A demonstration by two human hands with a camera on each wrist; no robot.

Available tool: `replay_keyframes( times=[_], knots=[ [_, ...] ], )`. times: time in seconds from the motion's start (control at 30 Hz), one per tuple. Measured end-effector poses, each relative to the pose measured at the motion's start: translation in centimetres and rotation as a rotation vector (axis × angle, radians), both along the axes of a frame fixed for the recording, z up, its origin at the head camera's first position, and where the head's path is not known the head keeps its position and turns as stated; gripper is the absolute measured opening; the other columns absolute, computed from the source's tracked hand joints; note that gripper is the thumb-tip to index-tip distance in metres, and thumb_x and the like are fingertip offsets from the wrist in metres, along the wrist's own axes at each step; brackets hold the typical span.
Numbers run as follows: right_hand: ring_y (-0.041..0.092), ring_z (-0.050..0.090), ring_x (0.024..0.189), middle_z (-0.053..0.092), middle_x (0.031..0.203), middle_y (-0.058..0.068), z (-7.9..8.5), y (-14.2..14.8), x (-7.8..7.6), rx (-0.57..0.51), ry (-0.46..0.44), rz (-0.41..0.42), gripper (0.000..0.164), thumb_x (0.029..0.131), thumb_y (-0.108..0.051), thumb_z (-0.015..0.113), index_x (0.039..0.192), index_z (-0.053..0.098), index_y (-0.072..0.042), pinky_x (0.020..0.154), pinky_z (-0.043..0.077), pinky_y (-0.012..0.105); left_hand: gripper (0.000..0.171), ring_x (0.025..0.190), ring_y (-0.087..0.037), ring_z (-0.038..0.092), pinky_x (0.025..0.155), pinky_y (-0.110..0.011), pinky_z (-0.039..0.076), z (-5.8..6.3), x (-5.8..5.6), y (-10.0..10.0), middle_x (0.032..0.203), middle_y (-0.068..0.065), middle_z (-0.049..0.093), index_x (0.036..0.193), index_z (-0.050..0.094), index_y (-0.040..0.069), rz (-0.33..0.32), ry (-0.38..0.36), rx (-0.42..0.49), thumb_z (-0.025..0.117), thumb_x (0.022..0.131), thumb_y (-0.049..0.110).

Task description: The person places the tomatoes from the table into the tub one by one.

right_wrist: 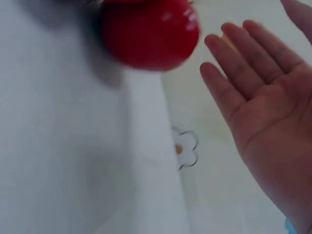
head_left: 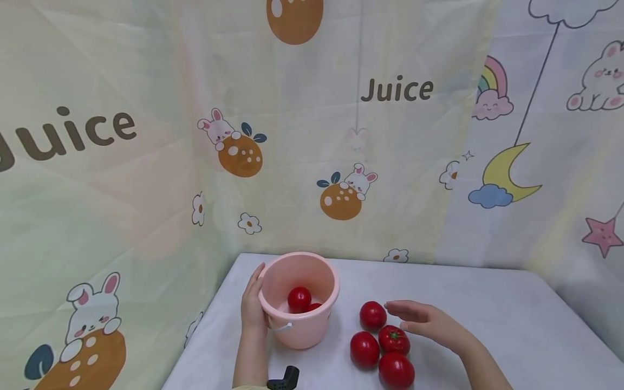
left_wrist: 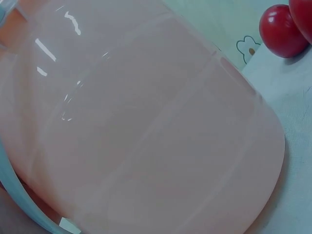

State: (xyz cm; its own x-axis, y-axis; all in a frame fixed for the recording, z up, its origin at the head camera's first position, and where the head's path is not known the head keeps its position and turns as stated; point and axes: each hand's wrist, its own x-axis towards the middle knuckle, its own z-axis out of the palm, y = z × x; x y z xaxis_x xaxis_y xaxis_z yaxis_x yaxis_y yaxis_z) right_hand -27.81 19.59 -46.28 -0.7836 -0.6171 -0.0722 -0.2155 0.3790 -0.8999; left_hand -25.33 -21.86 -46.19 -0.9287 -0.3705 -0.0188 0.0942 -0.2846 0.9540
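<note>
A pink bucket (head_left: pixel 304 330) stands on the left of the table, with two red tomatoes (head_left: pixel 299 299) visible inside. My left hand (head_left: pixel 253 309) rests along its outer left side, fingers extended up to the rim. The bucket's wall (left_wrist: pixel 161 126) fills most of the left wrist view. Right of the bucket, several tomatoes (head_left: pixel 364 350) sit close together, one showing a green calyx (head_left: pixel 394 337). My right hand (head_left: pixel 429 322) hovers beside the farthest tomato (head_left: pixel 372 316), fingertips near it. In the right wrist view its palm and fingers are spread with nothing held.
A white cloth covers the table (head_left: pixel 478 314). Printed curtains (head_left: pixel 292 216) with rabbits, fruit and flowers hang behind the table and along both sides. A light handle (head_left: pixel 283 327) hangs on the bucket's near side.
</note>
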Motion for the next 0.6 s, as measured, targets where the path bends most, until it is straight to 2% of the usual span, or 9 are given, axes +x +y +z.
replay_keyframes(
  times=[0.17, 0.27, 0.33, 0.43, 0.6],
  knots=[
    [0.025, 0.054, 0.132, 0.048, 0.149, 0.021, -2.3, 1.3, 0.5, -0.078, -0.101, 0.031, 0.06, 0.092, -0.023, 0.067, 0.147, 0.046, -0.01, 0.096, 0.056, 0.042, 0.039, 0.139, -0.014, 0.041, 0.111, -0.048, 0.043, 0.0, 0.0, -0.1, 0.148, 0.017, 0.046, 0.139, 0.049, 0.047, -0.002, -0.002, 0.003, 0.048, 0.1, 0.048],
    [0.013, 0.055, 0.13, 0.045, 0.151, 0.019, -3.4, 1.7, 0.4, -0.092, -0.127, 0.034, 0.061, 0.092, -0.022, 0.067, 0.148, 0.044, -0.013, 0.097, 0.055, 0.042, 0.04, 0.14, -0.015, 0.04, 0.111, -0.048, 0.043, -0.1, 0.0, -0.1, 0.148, 0.016, 0.046, 0.14, 0.048, 0.046, -0.004, 0.003, 0.007, 0.047, 0.1, 0.048],
    [0.011, 0.054, 0.131, 0.044, 0.152, 0.018, -4.0, 1.9, 0.4, -0.093, -0.133, 0.028, 0.063, 0.091, -0.022, 0.067, 0.149, 0.044, -0.015, 0.098, 0.055, 0.043, 0.04, 0.14, -0.015, 0.04, 0.111, -0.048, 0.043, -0.1, 0.0, -0.1, 0.149, 0.016, 0.045, 0.14, 0.047, 0.046, -0.006, 0.004, 0.007, 0.047, 0.1, 0.048],
    [0.015, 0.052, 0.133, 0.044, 0.153, 0.015, -4.6, 2.0, 0.4, -0.076, -0.123, 0.005, 0.065, 0.09, -0.025, 0.07, 0.149, 0.044, -0.018, 0.098, 0.055, 0.043, 0.04, 0.14, -0.014, 0.04, 0.111, -0.047, 0.043, -0.1, 0.0, -0.2, 0.148, 0.017, 0.046, 0.14, 0.048, 0.047, -0.008, 0.0, 0.006, 0.047, 0.1, 0.048],
    [0.034, 0.049, 0.134, 0.048, 0.149, 0.014, -5.4, 1.9, 0.4, -0.026, -0.128, -0.039, 0.072, 0.083, -0.028, 0.077, 0.148, 0.046, -0.02, 0.094, 0.056, 0.046, 0.038, 0.14, -0.013, 0.039, 0.112, -0.046, 0.042, -0.1, -0.1, -0.2, 0.147, 0.018, 0.046, 0.139, 0.049, 0.046, -0.015, 0.006, 0.0, 0.045, 0.101, 0.047]
  ],
)
